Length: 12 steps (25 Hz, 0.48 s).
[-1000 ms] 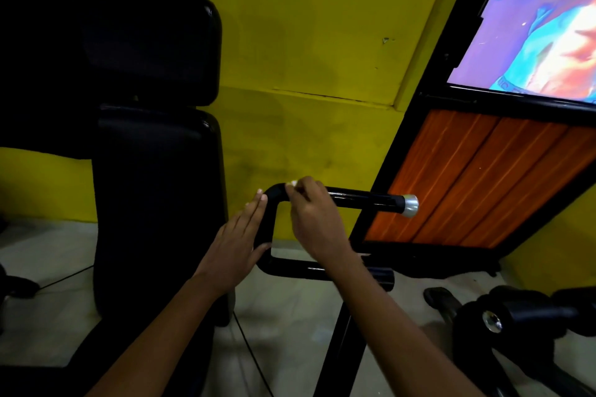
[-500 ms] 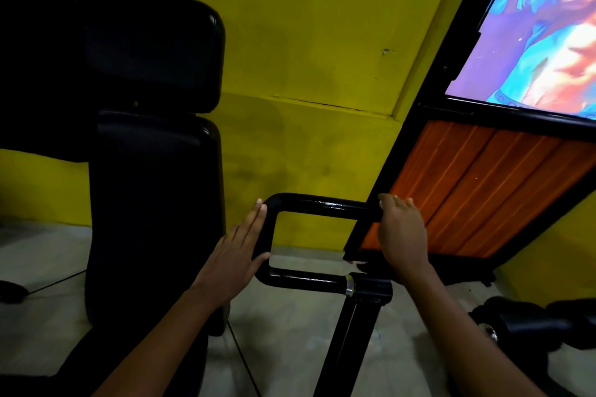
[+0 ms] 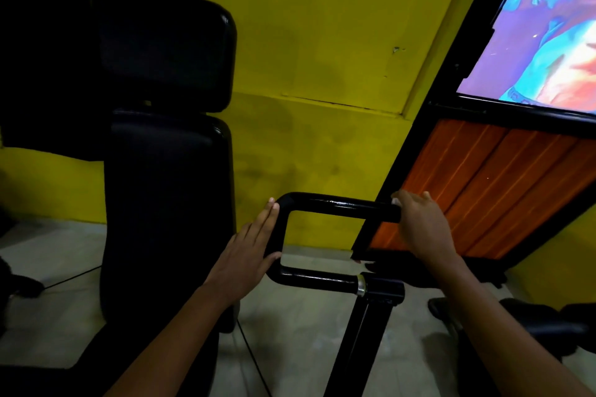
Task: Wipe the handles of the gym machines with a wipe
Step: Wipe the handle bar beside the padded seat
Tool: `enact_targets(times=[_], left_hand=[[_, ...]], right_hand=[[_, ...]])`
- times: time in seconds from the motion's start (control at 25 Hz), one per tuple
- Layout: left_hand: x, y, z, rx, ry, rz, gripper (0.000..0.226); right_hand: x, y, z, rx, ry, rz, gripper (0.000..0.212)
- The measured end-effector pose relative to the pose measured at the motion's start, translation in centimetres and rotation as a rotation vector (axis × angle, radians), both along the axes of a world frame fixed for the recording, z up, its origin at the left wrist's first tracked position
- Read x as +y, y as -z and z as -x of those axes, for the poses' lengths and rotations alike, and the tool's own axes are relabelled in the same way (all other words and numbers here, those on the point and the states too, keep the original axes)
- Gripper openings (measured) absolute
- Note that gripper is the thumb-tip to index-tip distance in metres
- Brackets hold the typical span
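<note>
Slid outward along the top bar since a second ago: right hand [image 3: 422, 229], from the bend by the left corner to the free end of the U-shaped handle [image 3: 335, 205]. Now wraps that end, fingers curled over the bar, chrome cap hidden underneath. Wipe not visible, presumably tucked under the palm, can't confirm. Left hand [image 3: 250, 251] unchanged: fingers straight and together, flat against the vertical bend, steadying, not gripping. Top bar looks glossy along the swept stretch. Lower bar [image 3: 316, 279] down to the chrome collar [image 3: 360, 284] likely not wiped yet. Backrest pad [image 3: 167, 203] just left of the handle. Probably one top-bar pass done, lower bar next.
</note>
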State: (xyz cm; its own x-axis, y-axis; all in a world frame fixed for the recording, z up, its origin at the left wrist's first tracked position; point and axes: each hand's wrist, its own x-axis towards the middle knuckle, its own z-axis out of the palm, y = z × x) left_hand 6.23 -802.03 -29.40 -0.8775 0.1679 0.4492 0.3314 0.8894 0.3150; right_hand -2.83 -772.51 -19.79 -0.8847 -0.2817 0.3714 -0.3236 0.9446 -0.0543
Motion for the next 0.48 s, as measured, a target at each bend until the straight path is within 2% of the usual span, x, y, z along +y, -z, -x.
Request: enact_targets(times=[0.16, 0.28, 0.36, 0.48], left_hand=[[0.0, 0.0, -0.1, -0.005, 0.003, 0.003, 0.092], [-0.2, -0.1, -0.1, 0.001, 0.007, 0.012, 0.091], [-0.2, -0.3, -0.1, -0.023, 0.018, 0.002, 0.092], [-0.5, -0.3, 0.0, -0.026, 0.024, 0.035, 0.093]], right_hand=[[-4.3, -2.5, 0.9, -0.26, 0.114, 0.022, 0.018], [-9.6, -3.1, 2.2, -0.419, 0.012, -0.028, 0.02], [-12.9, -2.9, 2.3, -0.433, -0.064, -0.004, 0.021], [-16.1, -1.9, 0.7, -0.331, -0.246, 0.083, 0.017]])
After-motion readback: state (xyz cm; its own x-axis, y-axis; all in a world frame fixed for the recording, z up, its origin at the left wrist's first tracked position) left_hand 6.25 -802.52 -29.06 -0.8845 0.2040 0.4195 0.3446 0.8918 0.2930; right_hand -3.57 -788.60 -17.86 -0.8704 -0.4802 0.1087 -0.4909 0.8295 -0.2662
